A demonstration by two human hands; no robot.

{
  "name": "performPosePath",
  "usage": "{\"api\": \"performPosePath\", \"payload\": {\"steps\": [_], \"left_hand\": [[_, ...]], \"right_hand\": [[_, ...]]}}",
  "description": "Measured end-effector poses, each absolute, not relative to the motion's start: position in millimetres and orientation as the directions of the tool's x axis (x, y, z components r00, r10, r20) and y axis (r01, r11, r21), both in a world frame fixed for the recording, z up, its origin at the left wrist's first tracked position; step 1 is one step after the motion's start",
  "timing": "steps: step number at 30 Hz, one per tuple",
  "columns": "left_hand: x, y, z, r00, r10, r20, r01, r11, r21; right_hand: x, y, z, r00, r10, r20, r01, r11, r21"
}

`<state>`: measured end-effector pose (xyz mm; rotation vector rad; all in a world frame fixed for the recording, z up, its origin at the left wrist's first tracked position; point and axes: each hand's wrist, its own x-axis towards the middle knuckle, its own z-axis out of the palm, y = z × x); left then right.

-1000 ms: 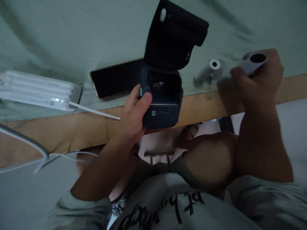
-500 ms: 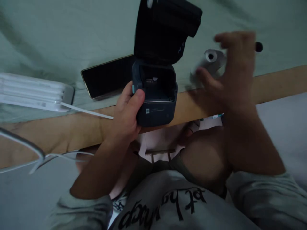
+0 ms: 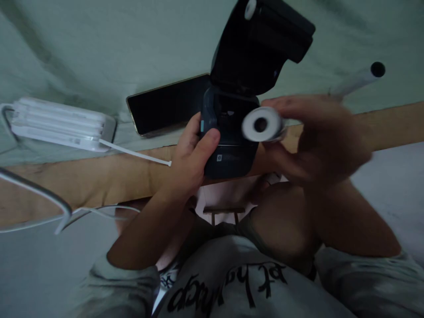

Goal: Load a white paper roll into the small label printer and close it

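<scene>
At table edge (image 3: 96, 176), left hand (image 3: 188, 161) clamped on open dark device (image 3: 230, 161); right hand (image 3: 318, 141) pinching white roll (image 3: 272, 125).

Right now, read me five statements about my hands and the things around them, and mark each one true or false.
1. Your left hand holds the device. True.
2. The device's lid is shut. False: it stands open.
3. Your right hand holds a roll. True.
4. The roll is white. True.
5. The phone lies on top of the white block. False: it lies apart from it, on the cloth.
</scene>
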<state>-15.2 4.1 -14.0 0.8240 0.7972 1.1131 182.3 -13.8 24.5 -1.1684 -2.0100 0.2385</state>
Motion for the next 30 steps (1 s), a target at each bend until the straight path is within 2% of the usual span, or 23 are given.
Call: {"api": "performPosePath", "payload": {"steps": [3,7,9,12,17,22,27,29,30], "left_hand": [[-19.5,5.0,-17.2,0.298,0.949,-0.107,-0.366,0.217,0.905],[-20.0,5.2,-13.6,0.330,0.936,-0.119,-0.364,0.243,0.899],[-18.4,4.6,-10.4,0.311,0.939,-0.149,-0.376,0.266,0.888],[-17.2,3.7,-7.8,0.300,0.938,-0.175,-0.377,0.285,0.881],[-17.6,4.8,-11.2,0.298,0.947,-0.124,-0.365,0.233,0.902],[-18.0,6.5,-17.9,0.275,0.959,-0.072,-0.422,0.188,0.887],[-24.0,4.6,-19.1,0.307,0.950,-0.061,-0.303,0.158,0.940],[-25.6,3.6,-15.3,0.296,0.951,-0.090,-0.244,0.166,0.956],[-26.0,3.2,-13.2,0.295,0.950,-0.100,-0.226,0.171,0.959]], "right_hand": [[168.6,-8.6,16.9,-0.247,0.728,0.640,0.709,0.585,-0.393],[160.4,-1.8,18.4,-0.239,0.692,0.681,0.840,0.499,-0.212],[160.0,-1.7,22.2,-0.254,0.665,0.703,0.844,0.508,-0.175],[161.8,-2.1,23.1,-0.259,0.663,0.702,0.827,0.527,-0.193],[162.5,-0.4,13.2,-0.278,0.670,0.688,0.812,0.546,-0.204],[156.5,-11.4,15.5,-0.200,0.663,0.721,0.774,0.558,-0.298],[160.8,-18.3,17.6,-0.395,0.676,0.622,0.638,0.689,-0.344],[167.5,-14.7,16.2,-0.350,0.632,0.691,0.578,0.727,-0.371],[170.8,-12.2,15.6,-0.258,0.614,0.746,0.582,0.715,-0.387]]}}
